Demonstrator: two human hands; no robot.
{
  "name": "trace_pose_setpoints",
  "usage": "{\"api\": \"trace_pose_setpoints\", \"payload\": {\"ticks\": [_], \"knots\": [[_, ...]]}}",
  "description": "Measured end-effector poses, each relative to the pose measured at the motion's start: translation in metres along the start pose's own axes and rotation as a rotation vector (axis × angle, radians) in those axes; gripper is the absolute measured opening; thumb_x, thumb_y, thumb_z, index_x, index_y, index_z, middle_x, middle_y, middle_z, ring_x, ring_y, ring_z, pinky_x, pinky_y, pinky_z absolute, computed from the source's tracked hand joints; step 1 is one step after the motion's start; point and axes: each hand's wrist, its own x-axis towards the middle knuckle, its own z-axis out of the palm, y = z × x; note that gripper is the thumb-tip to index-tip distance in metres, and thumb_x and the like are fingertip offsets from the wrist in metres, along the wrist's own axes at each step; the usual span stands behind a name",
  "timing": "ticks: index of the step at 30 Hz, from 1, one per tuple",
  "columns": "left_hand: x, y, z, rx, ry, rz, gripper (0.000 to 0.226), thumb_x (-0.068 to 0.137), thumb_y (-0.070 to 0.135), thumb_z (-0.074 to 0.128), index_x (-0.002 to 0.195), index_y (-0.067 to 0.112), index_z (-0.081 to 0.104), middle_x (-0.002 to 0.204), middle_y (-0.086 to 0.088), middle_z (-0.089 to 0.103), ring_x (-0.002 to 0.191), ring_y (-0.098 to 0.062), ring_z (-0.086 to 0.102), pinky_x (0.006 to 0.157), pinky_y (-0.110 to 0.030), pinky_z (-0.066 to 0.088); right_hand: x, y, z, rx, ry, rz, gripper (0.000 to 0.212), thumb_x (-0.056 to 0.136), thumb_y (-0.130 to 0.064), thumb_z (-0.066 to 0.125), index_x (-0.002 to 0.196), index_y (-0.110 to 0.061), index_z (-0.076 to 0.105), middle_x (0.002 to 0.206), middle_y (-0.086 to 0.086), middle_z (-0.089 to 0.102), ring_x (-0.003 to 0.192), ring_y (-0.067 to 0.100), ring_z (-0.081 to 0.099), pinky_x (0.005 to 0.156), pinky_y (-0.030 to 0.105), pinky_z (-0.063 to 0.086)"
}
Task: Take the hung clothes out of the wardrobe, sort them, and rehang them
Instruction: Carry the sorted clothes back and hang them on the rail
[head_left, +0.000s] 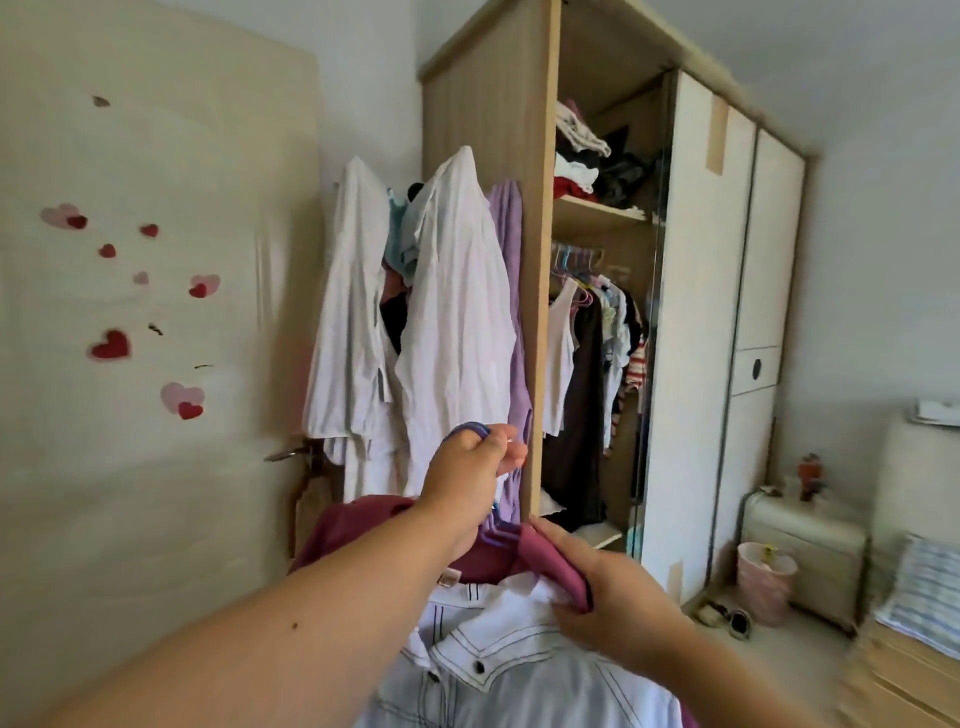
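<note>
Purple hanger (472, 427) in left hand (467, 470); right hand (610, 590) pinches maroon shirt (548, 558).

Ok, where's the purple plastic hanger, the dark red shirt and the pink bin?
purple plastic hanger (470, 427): head view, its hook
dark red shirt (353, 522): head view, its shoulder
pink bin (763, 592): head view, its side wall

Left hand (467, 480) grips hanger (471, 427); right hand (610, 590) pinches shirt (545, 557).

Bare forearms (337, 587), mole (294, 625) on left.
</note>
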Motion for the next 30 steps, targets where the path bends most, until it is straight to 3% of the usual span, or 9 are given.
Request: {"api": "trace_pose_setpoints", "payload": {"ticks": [4, 6, 8, 11, 14, 18, 21, 27, 30], "knots": [[0.046, 0.004, 0.014, 0.007, -0.199, 0.001, 0.021, 0.101, 0.012, 0.038, 0.095, 0.012, 0.058, 0.083, 0.000, 0.065, 0.086, -0.013, 0.065, 0.081, -0.017, 0.049, 0.025, 0.017, -0.010, -0.059, 0.117, 0.138, 0.090, 0.071, -0.022, 0.056, 0.130, -0.074, 0.012, 0.107, -0.014, 0.067, 0.089, 0.003, 0.063, 0.081, 0.022, 0.050], [0.068, 0.003, 0.024, 0.006, -0.300, -0.012, 0.023, 0.102, 0.011, 0.037, 0.093, 0.015, 0.057, 0.089, -0.002, 0.064, 0.096, -0.017, 0.063, 0.092, -0.024, 0.047, 0.032, 0.028, -0.018, -0.090, 0.152, 0.199, 0.090, 0.069, -0.021, 0.058, 0.129, -0.073, 0.015, 0.104, -0.025, 0.066, 0.091, -0.005, 0.061, 0.078, 0.011, 0.047], [0.084, -0.001, 0.035, 0.040, -0.402, -0.036, 0.024, 0.102, 0.012, 0.037, 0.091, 0.019, 0.058, 0.097, -0.002, 0.064, 0.099, -0.015, 0.060, 0.096, -0.027, 0.044, 0.034, 0.038, -0.028, -0.116, 0.178, 0.244, 0.092, 0.068, -0.017, 0.059, 0.127, -0.075, 0.018, 0.087, -0.044, 0.058, 0.083, -0.018, 0.056, 0.068, -0.001, 0.038], [0.110, -0.017, 0.055, 0.084, -0.494, -0.060, 0.023, 0.102, 0.015, 0.040, 0.092, 0.022, 0.060, 0.103, 0.000, 0.065, 0.096, -0.009, 0.060, 0.094, -0.027, 0.046, 0.036, 0.060, -0.037, -0.147, 0.243, 0.332, 0.092, 0.067, -0.013, 0.062, 0.122, -0.076, 0.024, 0.080, -0.054, 0.049, 0.080, -0.022, 0.054, 0.066, -0.004, 0.036], [0.133, -0.037, 0.078, 0.075, -0.515, -0.063, 0.023, 0.101, 0.013, 0.042, 0.091, 0.023, 0.060, 0.102, 0.000, 0.066, 0.099, -0.013, 0.062, 0.096, -0.031, 0.047, 0.039, 0.085, -0.042, -0.189, 0.277, 0.394, 0.091, 0.069, -0.013, 0.061, 0.117, -0.081, 0.023, 0.086, -0.040, 0.059, 0.084, -0.013, 0.059, 0.072, 0.000, 0.041], [0.175, -0.065, 0.118, 0.025, -0.567, -0.106, 0.024, 0.100, 0.010, 0.042, 0.088, 0.020, 0.060, 0.095, 0.001, 0.066, 0.091, -0.012, 0.063, 0.087, -0.028, 0.051, 0.053, 0.123, -0.052, -0.221, 0.291, 0.450, 0.083, 0.072, -0.012, 0.061, 0.119, -0.074, 0.032, 0.098, -0.028, 0.065, 0.088, -0.010, 0.060, 0.076, 0.005, 0.045], [0.215, -0.085, 0.159, 0.047, -0.626, -0.125, 0.021, 0.098, 0.013, 0.047, 0.089, 0.022, 0.064, 0.097, -0.002, 0.069, 0.094, -0.016, 0.065, 0.081, -0.030, 0.054, 0.069, 0.167, -0.066, -0.227, 0.317, 0.498, 0.077, 0.073, -0.011, 0.061, 0.125, -0.065, 0.041, 0.096, -0.034, 0.064, 0.085, -0.017, 0.057, 0.071, 0.002, 0.042], [0.302, -0.102, 0.222, 0.168, -0.570, -0.051, 0.024, 0.090, 0.017, 0.060, 0.066, 0.019, 0.065, 0.089, -0.026, 0.069, 0.073, -0.032, 0.064, 0.079, -0.048, 0.055, 0.127, 0.245, -0.099, -0.295, 0.338, 0.518, 0.081, 0.073, -0.011, 0.061, 0.109, -0.079, 0.036, 0.082, -0.053, 0.052, 0.072, -0.021, 0.055, 0.059, 0.002, 0.041], [0.348, -0.102, 0.240, 0.207, -0.513, 0.027, 0.023, 0.088, 0.023, 0.063, 0.070, 0.010, 0.069, 0.087, -0.020, 0.071, 0.067, -0.026, 0.065, 0.065, -0.032, 0.056, 0.166, 0.275, -0.112, -0.328, 0.352, 0.507, 0.082, 0.074, -0.013, 0.063, 0.105, -0.082, 0.033, 0.087, -0.039, 0.063, 0.079, -0.018, 0.057, 0.067, 0.005, 0.045]]}}
